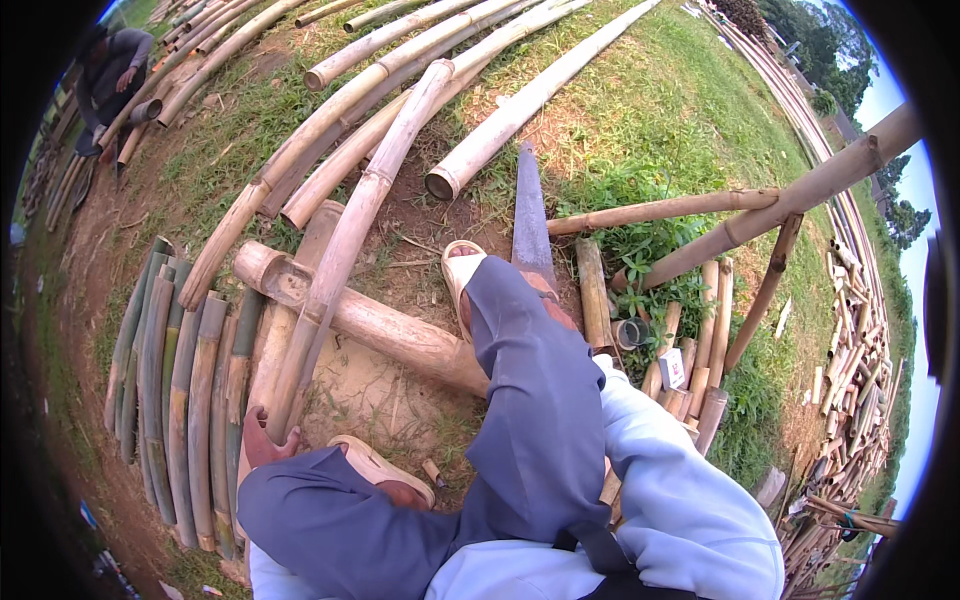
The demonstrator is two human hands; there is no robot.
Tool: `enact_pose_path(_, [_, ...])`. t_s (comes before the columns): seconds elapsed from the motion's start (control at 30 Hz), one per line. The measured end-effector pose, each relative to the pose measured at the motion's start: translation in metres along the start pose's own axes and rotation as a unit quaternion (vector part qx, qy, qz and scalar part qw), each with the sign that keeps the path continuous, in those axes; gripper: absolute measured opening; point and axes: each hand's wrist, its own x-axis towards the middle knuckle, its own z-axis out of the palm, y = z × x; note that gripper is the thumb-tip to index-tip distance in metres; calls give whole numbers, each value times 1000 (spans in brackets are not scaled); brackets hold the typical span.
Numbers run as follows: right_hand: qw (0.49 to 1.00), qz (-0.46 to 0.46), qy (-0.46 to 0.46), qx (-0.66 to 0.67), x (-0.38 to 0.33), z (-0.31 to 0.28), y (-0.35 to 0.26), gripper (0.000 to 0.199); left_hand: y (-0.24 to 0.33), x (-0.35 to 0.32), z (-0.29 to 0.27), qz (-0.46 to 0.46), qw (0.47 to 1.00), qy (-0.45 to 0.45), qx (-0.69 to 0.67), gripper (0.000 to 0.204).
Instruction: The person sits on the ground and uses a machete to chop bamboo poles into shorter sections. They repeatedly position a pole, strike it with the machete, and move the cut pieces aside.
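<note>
My left hand (268,440), its sleeve mostly behind my left knee, is closed round the lower end of a pale bamboo pole (378,175). That pole slants up and away over a thick bamboo piece (400,340) lying crosswise before me. A handsaw (531,215) points away from me beyond my right knee, its grey blade up and tapering. At its handle end is my right hand (550,300), partly hidden by the knee and closed on the saw. The blade is apart from the pole.
Long bamboo poles (520,125) lie on the grass ahead. Cut lengths (180,400) stand in a row at left; shorter pieces (705,330) and a small white-and-red box (672,368) are at right. A bamboo frame (740,220) rises there. Another person (115,80) is far left.
</note>
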Motion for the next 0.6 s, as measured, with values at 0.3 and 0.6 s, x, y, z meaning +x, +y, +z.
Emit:
enact_pose_path(0.3, [990, -2, -82, -118, 8, 50, 64, 38, 21, 14, 5, -40, 988, -43, 142, 89])
enact_pose_path(0.6, [947, -166, 19, -276, 45, 59, 82, 32, 56, 32, -1, -159, 960, -156, 168, 93])
